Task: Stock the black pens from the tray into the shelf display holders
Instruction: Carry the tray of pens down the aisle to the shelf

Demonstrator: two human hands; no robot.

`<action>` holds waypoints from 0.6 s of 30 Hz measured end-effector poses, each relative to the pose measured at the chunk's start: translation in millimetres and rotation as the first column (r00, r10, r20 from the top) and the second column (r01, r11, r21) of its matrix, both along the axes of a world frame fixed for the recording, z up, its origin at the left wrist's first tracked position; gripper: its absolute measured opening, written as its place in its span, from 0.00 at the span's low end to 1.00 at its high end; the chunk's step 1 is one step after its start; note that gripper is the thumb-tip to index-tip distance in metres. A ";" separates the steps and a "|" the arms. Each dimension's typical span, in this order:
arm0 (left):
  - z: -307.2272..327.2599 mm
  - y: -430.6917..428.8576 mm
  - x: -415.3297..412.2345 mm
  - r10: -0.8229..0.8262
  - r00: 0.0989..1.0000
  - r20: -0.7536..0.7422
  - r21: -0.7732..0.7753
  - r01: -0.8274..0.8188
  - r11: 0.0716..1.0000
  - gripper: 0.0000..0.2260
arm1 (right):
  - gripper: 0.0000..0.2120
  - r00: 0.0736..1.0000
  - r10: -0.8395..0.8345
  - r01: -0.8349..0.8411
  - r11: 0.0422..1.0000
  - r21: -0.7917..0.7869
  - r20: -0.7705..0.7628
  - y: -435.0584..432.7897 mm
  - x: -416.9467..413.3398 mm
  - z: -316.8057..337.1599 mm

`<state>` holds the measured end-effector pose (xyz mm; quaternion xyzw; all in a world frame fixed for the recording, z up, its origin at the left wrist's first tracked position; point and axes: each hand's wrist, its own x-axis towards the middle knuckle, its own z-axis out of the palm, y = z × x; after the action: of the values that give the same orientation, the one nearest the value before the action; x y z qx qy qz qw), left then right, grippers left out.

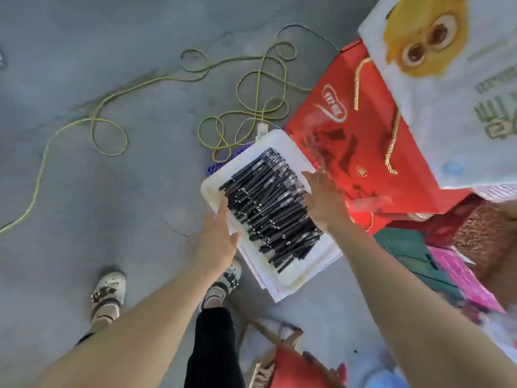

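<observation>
Left hand (216,239) and right hand (321,200), fingers straight, flank the tray (272,137) above concrete floor (112,191).

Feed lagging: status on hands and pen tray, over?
Left hand open at tray left rim. Right hand open at right rim. Black pens all in tray. Red box crowds right hand.

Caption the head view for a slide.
Left hand and right hand at opposite edges of a white tray full of black pens.
</observation>
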<state>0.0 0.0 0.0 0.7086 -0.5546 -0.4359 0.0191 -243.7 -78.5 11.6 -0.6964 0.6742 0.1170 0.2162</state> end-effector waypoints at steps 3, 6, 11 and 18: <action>-5.9 -1.8 -10.4 0.122 0.990 -0.074 0.084 -0.116 0.990 0.40 | 0.29 0.999 -0.041 0.041 0.999 0.018 -0.014 -0.8 -1.0 -8.4; -11.2 -5.4 -14.0 0.200 0.974 -0.110 0.096 -0.190 0.977 0.40 | 0.30 0.999 -0.034 0.035 0.999 0.009 -0.030 -0.8 -0.9 -13.0; -6.4 -21.1 3.2 0.239 0.965 -0.112 0.040 -0.236 0.971 0.39 | 0.30 0.992 -0.123 0.124 0.990 0.063 -0.015 -7.8 1.7 -22.2; -14.7 -37.9 56.7 0.127 0.992 -0.028 0.010 -0.126 0.992 0.40 | 0.32 0.969 -0.222 0.209 0.971 0.116 0.111 1.3 25.1 -32.4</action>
<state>56.7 -37.9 -14.7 0.7360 -0.5065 -0.4462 0.0520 -218.5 -77.2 -20.8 -0.6127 0.7245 0.0841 0.3045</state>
